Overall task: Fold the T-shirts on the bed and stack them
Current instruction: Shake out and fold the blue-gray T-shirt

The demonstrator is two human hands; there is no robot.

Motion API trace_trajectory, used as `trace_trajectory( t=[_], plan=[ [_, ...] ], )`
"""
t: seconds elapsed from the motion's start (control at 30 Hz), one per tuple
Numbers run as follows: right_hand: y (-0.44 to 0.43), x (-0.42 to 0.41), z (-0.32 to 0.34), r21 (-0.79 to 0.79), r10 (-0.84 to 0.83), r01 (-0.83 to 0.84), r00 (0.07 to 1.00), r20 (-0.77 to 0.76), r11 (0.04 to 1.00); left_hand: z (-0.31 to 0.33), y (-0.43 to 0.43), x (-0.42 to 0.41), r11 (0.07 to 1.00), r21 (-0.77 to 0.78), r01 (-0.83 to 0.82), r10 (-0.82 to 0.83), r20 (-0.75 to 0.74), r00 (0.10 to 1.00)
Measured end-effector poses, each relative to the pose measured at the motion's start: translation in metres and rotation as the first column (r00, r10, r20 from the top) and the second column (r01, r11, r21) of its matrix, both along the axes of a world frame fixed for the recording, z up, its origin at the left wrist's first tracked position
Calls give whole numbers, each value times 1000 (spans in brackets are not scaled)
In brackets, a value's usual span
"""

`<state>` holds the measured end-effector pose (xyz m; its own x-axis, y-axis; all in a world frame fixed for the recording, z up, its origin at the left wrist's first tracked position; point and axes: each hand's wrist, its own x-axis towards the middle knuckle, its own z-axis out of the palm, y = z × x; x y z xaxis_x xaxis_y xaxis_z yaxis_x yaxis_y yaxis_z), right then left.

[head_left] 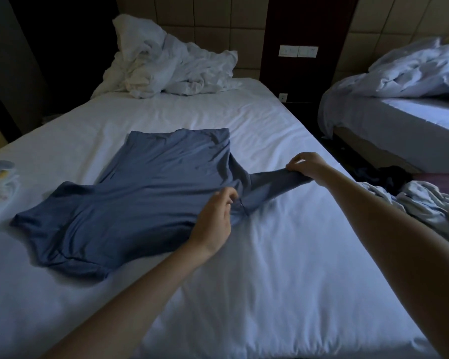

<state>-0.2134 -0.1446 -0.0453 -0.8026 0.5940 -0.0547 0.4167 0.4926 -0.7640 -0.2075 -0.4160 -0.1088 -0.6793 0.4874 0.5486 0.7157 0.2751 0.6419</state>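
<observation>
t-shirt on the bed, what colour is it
Plain blue T-shirt, head view.

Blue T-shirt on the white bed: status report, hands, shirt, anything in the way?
Left hand pinches the blue fabric T-shirt near its shoulder; right hand grips the sleeve. Shirt spread out, unfolded. Nothing lies on it.

Pretty dim room, bluish cast overall. The white bed [283, 268] sheet is the brightest bit, corners go near black, wide-angle bending at the edges, slightly soft focus.
</observation>
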Motion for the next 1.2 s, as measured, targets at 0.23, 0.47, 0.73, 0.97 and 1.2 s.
trace_trajectory(
  t=[0.23,0.47,0.73,0.97,1.2],
  plan=[
    [-2,0,-31,-142,166,-140,967,195,980,-16,10,14,823,-556,-119,-70,-307,949],
    [2,-7,-42,-438,103,-193,970,-222,878,-27,5,5,892,-452,27,-218,-377,900],
    [1,-5,-67,317,31,-78,988,151,945,-38,7,20,840,-543,-23,-167,-298,940],
    [-55,33,-90,576,145,48,948,-284,816,-35,-35,22,915,-403,-17,-117,-303,946],
    [-145,73,-90,703,686,-459,725,-57,543,-37,-149,-2,868,-465,-173,70,-231,971]
  ],
)
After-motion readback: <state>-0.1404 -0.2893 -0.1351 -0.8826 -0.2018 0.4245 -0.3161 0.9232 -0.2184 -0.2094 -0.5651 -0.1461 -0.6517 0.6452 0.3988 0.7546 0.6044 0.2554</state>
